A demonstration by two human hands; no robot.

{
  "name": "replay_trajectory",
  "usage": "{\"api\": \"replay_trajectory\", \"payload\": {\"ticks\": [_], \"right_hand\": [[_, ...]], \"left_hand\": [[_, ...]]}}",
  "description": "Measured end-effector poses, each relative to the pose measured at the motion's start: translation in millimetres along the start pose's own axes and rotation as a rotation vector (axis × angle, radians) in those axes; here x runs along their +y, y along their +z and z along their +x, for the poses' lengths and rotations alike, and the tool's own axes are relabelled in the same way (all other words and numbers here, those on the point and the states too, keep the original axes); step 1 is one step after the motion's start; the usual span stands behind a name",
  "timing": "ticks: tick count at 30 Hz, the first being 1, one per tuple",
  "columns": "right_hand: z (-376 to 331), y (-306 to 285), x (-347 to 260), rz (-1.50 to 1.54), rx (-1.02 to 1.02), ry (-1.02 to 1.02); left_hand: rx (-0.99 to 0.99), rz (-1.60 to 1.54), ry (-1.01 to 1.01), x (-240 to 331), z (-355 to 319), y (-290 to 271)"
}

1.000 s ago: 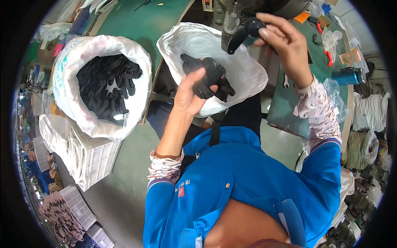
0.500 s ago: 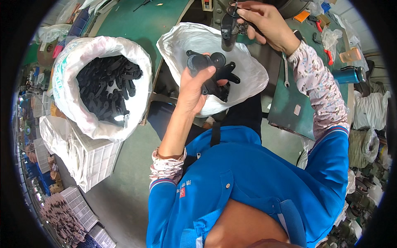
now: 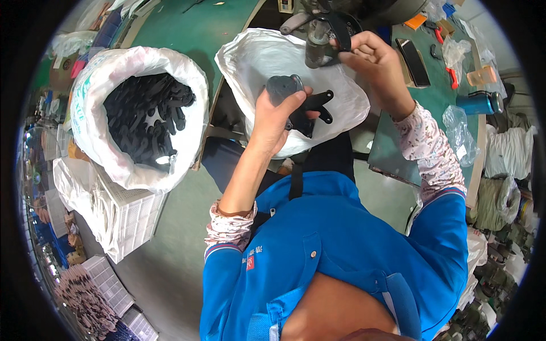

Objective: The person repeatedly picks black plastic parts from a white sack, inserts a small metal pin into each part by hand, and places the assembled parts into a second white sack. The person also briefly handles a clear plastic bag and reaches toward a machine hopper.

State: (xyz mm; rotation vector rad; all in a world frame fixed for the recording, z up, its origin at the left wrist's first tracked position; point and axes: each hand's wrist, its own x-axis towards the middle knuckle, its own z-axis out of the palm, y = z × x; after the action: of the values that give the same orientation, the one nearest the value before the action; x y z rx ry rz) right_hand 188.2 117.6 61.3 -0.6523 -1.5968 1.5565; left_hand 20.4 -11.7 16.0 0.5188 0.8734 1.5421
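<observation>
Right now, my left hand point(image 3: 272, 122) is holding a bundle of black parts point(image 3: 281, 89) over the near side of the open white sack point(image 3: 350, 105), the thumb lying across the pieces, presumably so that several are staying together while the other hand is free. Their round end is facing up and slim black arms are poking out on the right over the sack's opening. My right hand point(image 3: 375, 65), beyond the sack's far right edge, is lying in a narrow curl against the lower end of a dark curved arm point(image 3: 343, 34); whether I am truly pinching it, or whether it is belonging to the machine, I cannot tell. An upright metal cylinder point(image 3: 314, 54) is standing just beside it at the sack's far edge. Left of the sack, a fuller sack point(image 3: 185, 63) is holding many more black pieces point(image 3: 148, 122), its rim rolled outward, probably so that the mouth is staying wide. Right of the sack, a dark phone point(image 3: 413, 62) and a blue bottle point(image 3: 475, 104) are resting by the green worktop point(image 3: 395, 156). As for writing, the fuller sack is showing green lettering point(image 3: 80, 116), and my blue jacket point(image 3: 341, 238) is carrying small characters beside a red badge point(image 3: 250, 262).
</observation>
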Motion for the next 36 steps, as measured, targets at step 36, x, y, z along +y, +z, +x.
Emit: {"api": "replay_trajectory", "payload": {"ticks": [36], "right_hand": [[34, 1, 303, -1.547, -1.427, 0.055]], "left_hand": [[0.878, 0.107, 0.582, 60, 44, -242]]}}
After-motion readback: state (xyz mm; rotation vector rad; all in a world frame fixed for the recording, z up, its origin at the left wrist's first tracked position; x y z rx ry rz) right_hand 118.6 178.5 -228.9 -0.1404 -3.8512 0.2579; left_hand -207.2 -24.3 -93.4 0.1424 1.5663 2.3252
